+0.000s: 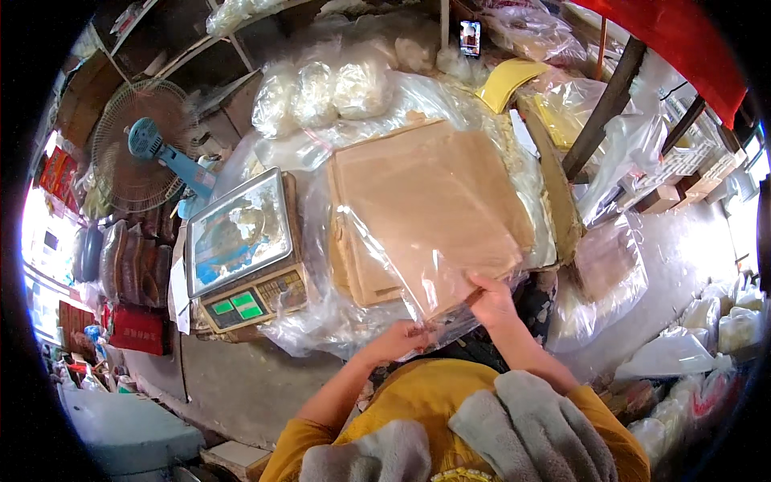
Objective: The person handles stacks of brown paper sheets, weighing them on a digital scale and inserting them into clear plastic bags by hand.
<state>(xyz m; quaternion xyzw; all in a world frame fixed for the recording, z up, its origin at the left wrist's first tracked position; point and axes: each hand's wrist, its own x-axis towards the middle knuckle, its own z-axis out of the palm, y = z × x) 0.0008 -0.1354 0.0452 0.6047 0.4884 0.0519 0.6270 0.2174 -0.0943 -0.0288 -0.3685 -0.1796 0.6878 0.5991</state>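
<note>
A stack of brown paper sheets [415, 199] lies before me, its layers slightly askew. Clear plastic film [391, 271], perhaps a bag, covers the near part of the top sheets. At the near edge my left hand [406, 340] pinches the plastic, its fingertips partly blurred. My right hand [495, 303] grips the near right corner of the film-covered sheets, thumb on top and fingers hidden beneath. More crumpled clear plastic [337, 328] spreads under the stack and around its near left side.
Left of the stack stands a digital scale [241, 235] with a metal pan. Beyond it is a blue fan [144, 144]. Filled clear bags [325, 90] and a phone [470, 38] sit at the back. A wooden post [605, 108] rises at right, near a plastic-wrapped bundle [605, 259].
</note>
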